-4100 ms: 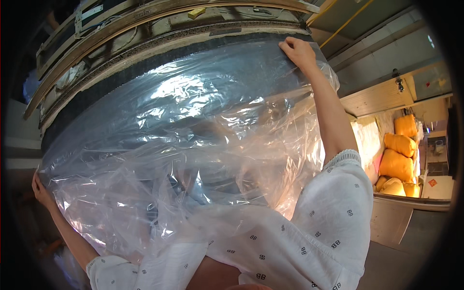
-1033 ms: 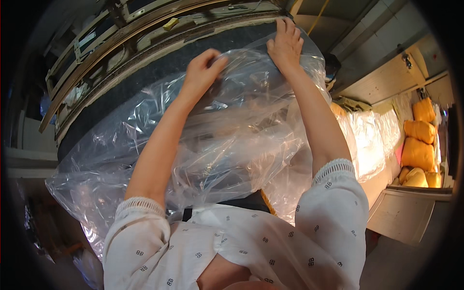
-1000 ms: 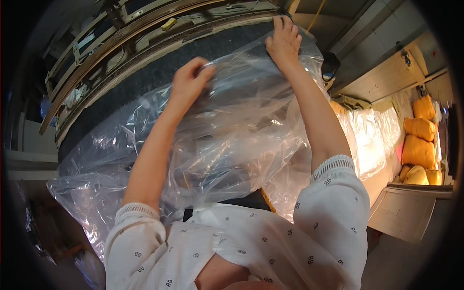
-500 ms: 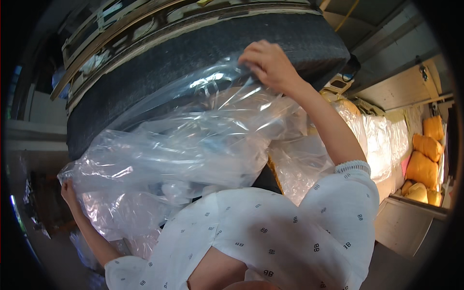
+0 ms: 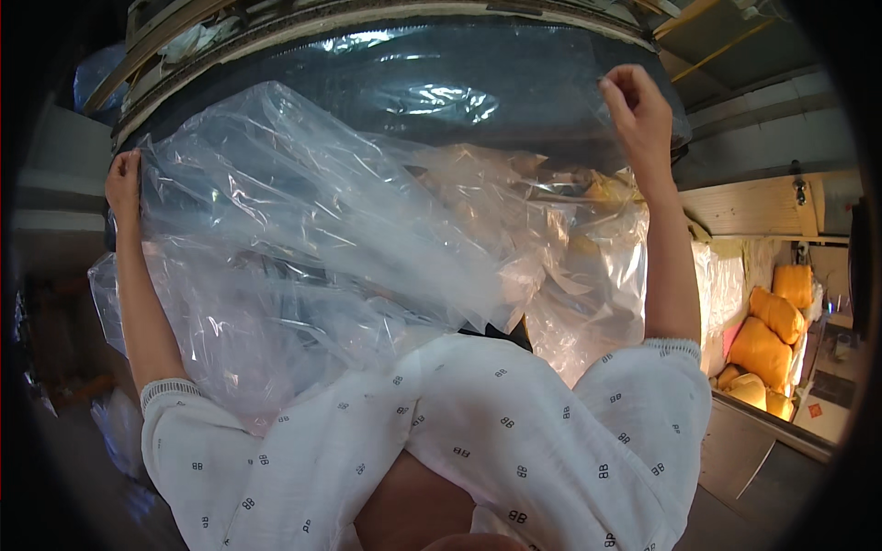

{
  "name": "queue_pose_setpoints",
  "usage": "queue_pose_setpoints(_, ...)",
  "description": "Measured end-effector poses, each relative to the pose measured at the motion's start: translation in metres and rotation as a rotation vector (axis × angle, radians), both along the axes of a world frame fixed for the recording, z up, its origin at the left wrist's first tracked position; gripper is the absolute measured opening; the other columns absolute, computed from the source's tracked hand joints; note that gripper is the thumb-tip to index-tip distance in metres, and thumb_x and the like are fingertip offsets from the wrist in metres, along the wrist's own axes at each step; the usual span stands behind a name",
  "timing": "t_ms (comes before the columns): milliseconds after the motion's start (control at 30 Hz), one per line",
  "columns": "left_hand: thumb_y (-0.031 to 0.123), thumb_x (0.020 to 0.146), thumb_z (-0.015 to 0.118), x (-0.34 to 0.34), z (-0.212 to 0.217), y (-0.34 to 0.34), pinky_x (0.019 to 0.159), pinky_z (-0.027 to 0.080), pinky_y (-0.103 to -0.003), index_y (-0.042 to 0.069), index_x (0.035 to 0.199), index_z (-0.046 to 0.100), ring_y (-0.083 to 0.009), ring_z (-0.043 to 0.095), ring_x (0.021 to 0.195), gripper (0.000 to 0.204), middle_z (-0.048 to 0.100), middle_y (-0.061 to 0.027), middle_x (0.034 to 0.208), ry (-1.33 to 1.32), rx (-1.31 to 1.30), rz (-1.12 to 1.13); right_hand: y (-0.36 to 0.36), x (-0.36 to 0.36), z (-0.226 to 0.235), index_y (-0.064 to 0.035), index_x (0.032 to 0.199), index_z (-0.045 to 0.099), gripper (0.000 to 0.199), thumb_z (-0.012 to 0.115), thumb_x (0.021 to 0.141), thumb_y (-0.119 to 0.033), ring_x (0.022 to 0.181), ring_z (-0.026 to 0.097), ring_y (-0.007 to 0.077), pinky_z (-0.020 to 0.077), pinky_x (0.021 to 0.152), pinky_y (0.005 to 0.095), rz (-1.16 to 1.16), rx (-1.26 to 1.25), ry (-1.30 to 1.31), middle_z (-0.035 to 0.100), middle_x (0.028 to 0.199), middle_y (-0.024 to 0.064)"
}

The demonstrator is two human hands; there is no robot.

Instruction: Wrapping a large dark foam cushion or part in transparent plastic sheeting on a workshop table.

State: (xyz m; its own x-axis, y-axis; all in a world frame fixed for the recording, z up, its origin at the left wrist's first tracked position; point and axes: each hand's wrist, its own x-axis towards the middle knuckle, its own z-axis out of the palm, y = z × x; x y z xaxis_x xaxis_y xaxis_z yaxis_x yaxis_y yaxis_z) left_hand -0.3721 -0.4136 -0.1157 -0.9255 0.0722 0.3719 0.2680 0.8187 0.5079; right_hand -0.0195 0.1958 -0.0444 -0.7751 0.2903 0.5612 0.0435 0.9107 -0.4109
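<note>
Because the clear plastic sheet (image 5: 303, 193) lies between the two hands, spread over a dark padded surface (image 5: 197, 99), its place relative to each set of fingers is what matters most; its long axis runs broadly from nine o'clock to three, across the front of the body, while one raised fold slants from about half past ten down toward five o'clock; the left hand (image 5: 123, 184), between nine and ten o'clock, has its fingers curled closed on the sheet's left margin, with the bulk of the film lying toward three o'clock from them; the right hand (image 5: 640, 124), near two o'clock, has thumb and forefinger brought together, seemingly pinching the thin film near its far right side, though its transparency there hides exactly how much is gripped; from those fingertips the raised peak of the fold lies at nine o'clock, well apart, so the left hand is clearly the nearer to it; toward twelve o'clock the film lies flatter and glossy, its far edge close to a wooden rail (image 5: 188, 50); toward six o'clock it crumples loosely against the white patterned top (image 5: 441, 395).
</note>
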Motion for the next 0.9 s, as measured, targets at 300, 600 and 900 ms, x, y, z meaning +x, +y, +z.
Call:
queue_pose_setpoints(300,0.038,0.079,0.061,-0.017,-0.003,0.004,0.074,0.042,-0.024,0.006,0.089,0.067,-0.0132,0.057,0.078,0.034,0.065,-0.0038,0.082,0.044,-0.008,0.076,-0.068,0.140,-0.053,-0.0004,0.100,0.057,0.024,0.058,0.078,-0.009,0.081,0.059,0.0134,0.0474,0.067,0.0233,0.327,-1.274,-1.038,0.061,0.091,0.0080)
queue_pose_setpoints(600,0.037,0.078,0.061,-0.011,-0.007,0.012,0.069,0.043,-0.027,0.003,0.087,0.065,-0.0147,0.057,0.073,0.035,0.064,-0.0063,0.078,0.142,-0.026,0.054,-0.093,0.149,-0.126,-0.0018,0.121,0.046,0.049,0.063,0.077,-0.012,0.106,0.048,0.0212,0.0366,0.092,0.0312,0.171,-0.663,-0.148,0.053,0.112,0.0114)
queue_pose_setpoints(900,0.024,0.085,0.058,0.045,0.001,0.067,0.063,0.037,-0.019,0.003,0.085,0.060,-0.0065,0.045,0.068,0.022,0.053,0.0022,0.073,0.017,0.145,-0.323,0.086,0.276,0.065,-0.0088,0.119,0.044,0.099,0.060,0.050,-0.078,0.104,0.045,0.0173,0.0389,0.087,0.0319,-0.074,-0.822,0.338,0.048,0.113,0.0057)
